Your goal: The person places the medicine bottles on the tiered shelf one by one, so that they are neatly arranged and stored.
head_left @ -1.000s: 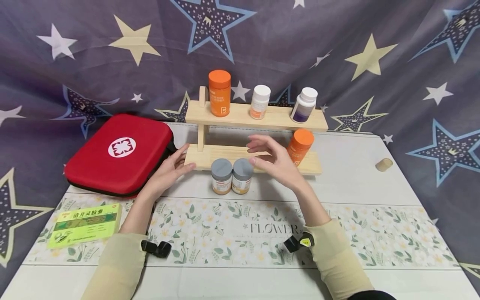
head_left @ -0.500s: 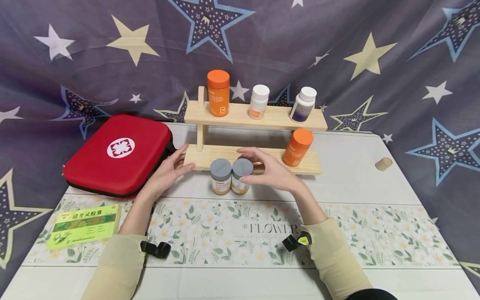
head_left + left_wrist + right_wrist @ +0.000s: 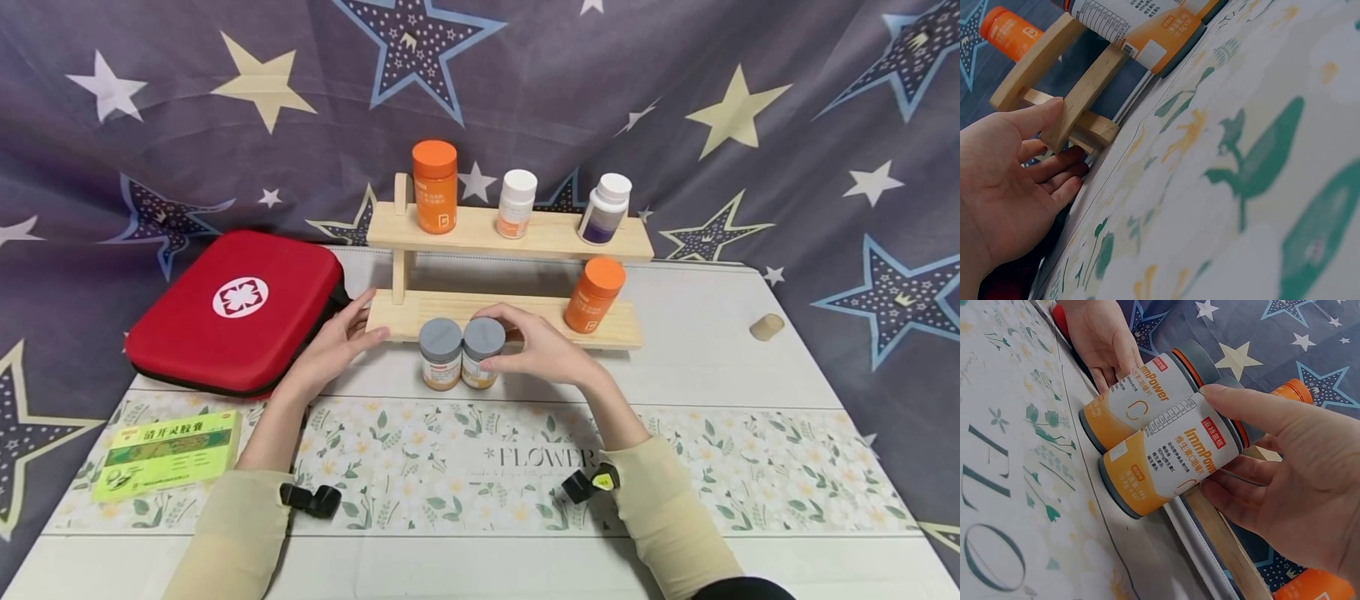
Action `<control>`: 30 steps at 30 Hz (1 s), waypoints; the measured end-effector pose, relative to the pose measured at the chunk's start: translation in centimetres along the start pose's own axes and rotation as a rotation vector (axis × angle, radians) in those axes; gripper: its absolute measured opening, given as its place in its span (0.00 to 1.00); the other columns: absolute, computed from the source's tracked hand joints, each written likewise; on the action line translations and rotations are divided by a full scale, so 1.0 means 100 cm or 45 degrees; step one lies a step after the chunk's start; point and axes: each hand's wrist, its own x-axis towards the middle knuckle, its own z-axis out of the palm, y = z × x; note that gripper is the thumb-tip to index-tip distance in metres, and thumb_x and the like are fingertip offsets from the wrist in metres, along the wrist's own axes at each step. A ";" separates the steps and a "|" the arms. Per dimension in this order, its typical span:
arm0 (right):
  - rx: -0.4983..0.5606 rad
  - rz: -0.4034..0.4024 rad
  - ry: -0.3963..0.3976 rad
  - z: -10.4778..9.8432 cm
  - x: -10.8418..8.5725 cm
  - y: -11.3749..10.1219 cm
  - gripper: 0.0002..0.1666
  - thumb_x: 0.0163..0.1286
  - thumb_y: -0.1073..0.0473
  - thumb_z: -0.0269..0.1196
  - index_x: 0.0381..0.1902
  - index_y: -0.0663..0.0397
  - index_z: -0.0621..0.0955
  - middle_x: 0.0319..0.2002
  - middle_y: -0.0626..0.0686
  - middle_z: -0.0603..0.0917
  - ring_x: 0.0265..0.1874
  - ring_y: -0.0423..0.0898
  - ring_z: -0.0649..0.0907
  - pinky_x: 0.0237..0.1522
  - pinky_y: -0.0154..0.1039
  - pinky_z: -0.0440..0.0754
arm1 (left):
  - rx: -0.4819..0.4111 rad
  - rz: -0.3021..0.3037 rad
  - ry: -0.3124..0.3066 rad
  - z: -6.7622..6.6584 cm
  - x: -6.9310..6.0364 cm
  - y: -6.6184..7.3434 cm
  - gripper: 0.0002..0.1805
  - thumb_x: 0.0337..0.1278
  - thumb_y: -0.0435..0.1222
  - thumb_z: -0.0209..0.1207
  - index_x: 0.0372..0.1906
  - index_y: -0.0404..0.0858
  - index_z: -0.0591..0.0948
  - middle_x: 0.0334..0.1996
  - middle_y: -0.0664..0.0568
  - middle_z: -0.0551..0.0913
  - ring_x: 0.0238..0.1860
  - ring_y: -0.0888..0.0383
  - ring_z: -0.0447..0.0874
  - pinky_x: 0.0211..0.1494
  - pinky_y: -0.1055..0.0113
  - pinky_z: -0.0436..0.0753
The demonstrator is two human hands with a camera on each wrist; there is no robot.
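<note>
Backdrop: star-print cloth [image 3: 570, 75] behind a white bench [image 3: 712, 350], floral strip across it.
Right jar [image 3: 480, 346]: grey lid, upright on the bench, just in front of the shelf's lower board. Long axis vertical.
Right hand [image 3: 542, 343]: pinching the right jar from its right side, thumb in front, fingers behind. Nearer hand by far; jar lies directly to its left.
Left jar [image 3: 441, 354]: same type, upright, on the right jar's left side, touching or nearly; between that jar and the left hand.
Shelf [image 3: 555, 233]: two-tier wood, directly behind both jars, running left-right.
Left hand [image 3: 336, 340]: holding the shelf's left end, thumb on the lower board, fingers curled beneath; well apart from the right jar.
Lower tier: orange bottle [image 3: 595, 296], near the right end.
Upper tier, left to right: orange-lidded bottle [image 3: 435, 187], white bottle [image 3: 517, 204], purple-label bottle [image 3: 604, 210].
Bench left: red case [image 3: 225, 333] beside the left hand, green box [image 3: 167, 456] in front of it.
Bench right: small tan cylinder [image 3: 767, 327], lying alone.
</note>
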 end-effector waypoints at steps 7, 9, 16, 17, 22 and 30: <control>-0.032 0.000 -0.011 0.000 0.001 0.001 0.34 0.61 0.60 0.77 0.64 0.49 0.77 0.53 0.48 0.84 0.52 0.43 0.83 0.63 0.42 0.81 | 0.011 0.003 0.012 0.000 0.000 -0.003 0.47 0.72 0.45 0.62 0.85 0.50 0.46 0.78 0.41 0.63 0.81 0.46 0.60 0.83 0.48 0.60; -0.033 0.005 -0.010 0.000 0.001 0.001 0.33 0.62 0.59 0.76 0.64 0.48 0.77 0.53 0.48 0.85 0.52 0.43 0.83 0.63 0.41 0.81 | 0.016 0.002 0.015 0.000 0.001 -0.004 0.47 0.72 0.46 0.62 0.85 0.50 0.47 0.78 0.41 0.63 0.81 0.46 0.60 0.83 0.47 0.61; -0.031 0.004 -0.009 0.000 0.000 0.002 0.33 0.61 0.58 0.77 0.64 0.47 0.78 0.53 0.47 0.85 0.50 0.43 0.84 0.61 0.41 0.82 | 0.015 -0.005 0.014 0.000 0.001 -0.003 0.48 0.72 0.45 0.62 0.85 0.51 0.46 0.78 0.40 0.63 0.81 0.46 0.59 0.83 0.47 0.60; -0.028 0.006 -0.005 -0.001 -0.001 0.002 0.33 0.61 0.58 0.77 0.64 0.47 0.78 0.53 0.47 0.85 0.50 0.43 0.84 0.62 0.41 0.82 | 0.016 -0.005 0.013 0.000 0.001 -0.002 0.48 0.72 0.45 0.62 0.85 0.51 0.45 0.78 0.40 0.62 0.81 0.46 0.59 0.84 0.47 0.60; -0.015 -0.012 0.023 -0.002 -0.002 0.000 0.33 0.60 0.58 0.78 0.62 0.47 0.79 0.54 0.47 0.84 0.51 0.44 0.84 0.63 0.43 0.82 | 0.012 -0.003 0.016 0.000 0.002 -0.001 0.48 0.72 0.45 0.62 0.85 0.51 0.45 0.78 0.40 0.63 0.81 0.46 0.59 0.84 0.48 0.60; 0.023 -0.020 0.052 -0.006 -0.005 -0.004 0.34 0.60 0.59 0.78 0.63 0.47 0.79 0.56 0.49 0.84 0.54 0.45 0.83 0.62 0.45 0.83 | 0.009 -0.005 0.013 0.000 0.001 -0.002 0.49 0.71 0.47 0.62 0.85 0.51 0.45 0.79 0.41 0.63 0.81 0.46 0.59 0.84 0.48 0.59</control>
